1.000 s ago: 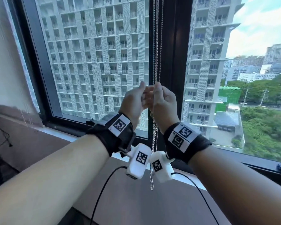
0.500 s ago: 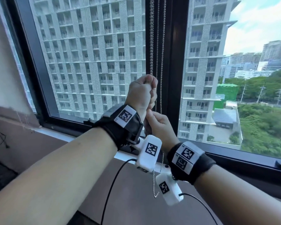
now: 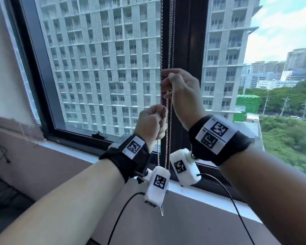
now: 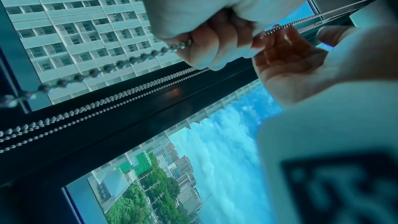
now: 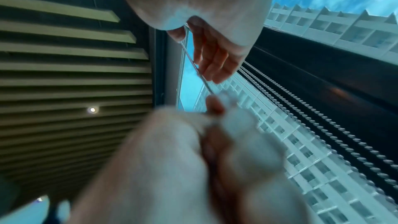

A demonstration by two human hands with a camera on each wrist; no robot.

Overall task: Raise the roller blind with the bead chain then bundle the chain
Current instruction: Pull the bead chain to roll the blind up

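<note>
Two big panes of the window [image 3: 104,68] fill most of the view with a dark frame post [image 3: 189,50] running up the middle, and the bead chain [image 3: 170,41] hangs down in front of that post in several strands, its loose end dangling below the wrists near the sill [image 3: 210,197]. Right hand [image 3: 182,91] is the higher one, fingers curled around a strand up by the post, while the left hand [image 3: 151,124] sits just below and beside it, closed into a fist with a strand running straight through it.
</note>
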